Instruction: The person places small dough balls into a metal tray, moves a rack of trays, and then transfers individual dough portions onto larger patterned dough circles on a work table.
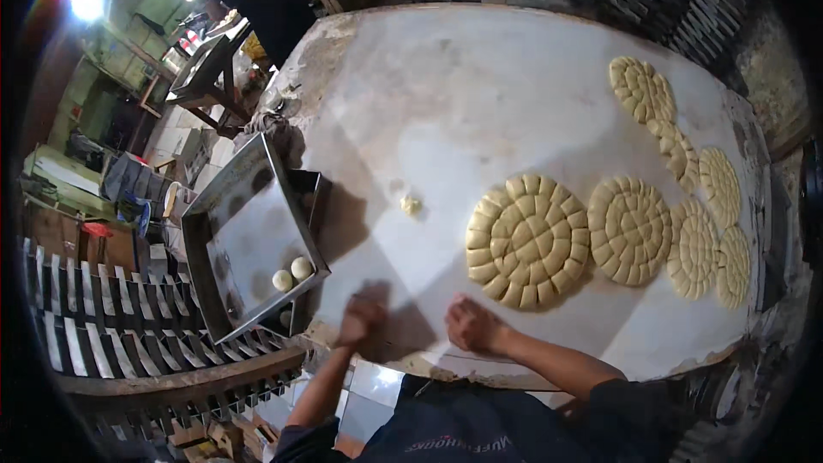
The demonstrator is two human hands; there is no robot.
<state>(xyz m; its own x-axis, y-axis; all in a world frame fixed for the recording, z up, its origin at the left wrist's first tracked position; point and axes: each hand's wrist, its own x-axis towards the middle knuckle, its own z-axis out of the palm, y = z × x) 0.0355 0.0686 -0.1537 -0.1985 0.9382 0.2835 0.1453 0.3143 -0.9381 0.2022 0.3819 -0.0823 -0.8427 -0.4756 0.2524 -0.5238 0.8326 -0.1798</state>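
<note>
My left hand point(364, 317) hovers low over the table's near edge, close to the tray, and motion smears its fingers. Curled into a fist, my right hand point(471, 324) is on or just above the table near the same edge; whatever it may hold is hidden. A small pale lump of dough point(411, 204) sits on the table beyond both hands. To the right of it lies a large round of dough point(527, 242) scored into many pieces, the one nearest my right hand. Beside that is a second scored dough round point(632, 231).
A deep metal tray point(249, 223) at the left holds two dough balls point(291, 274). More scored dough rounds point(693, 249) crowd the table's right side, another point(641, 90) farther back. Slatted racks point(111, 291) flank the table point(429, 60). Another person point(257, 0) stands at the far left.
</note>
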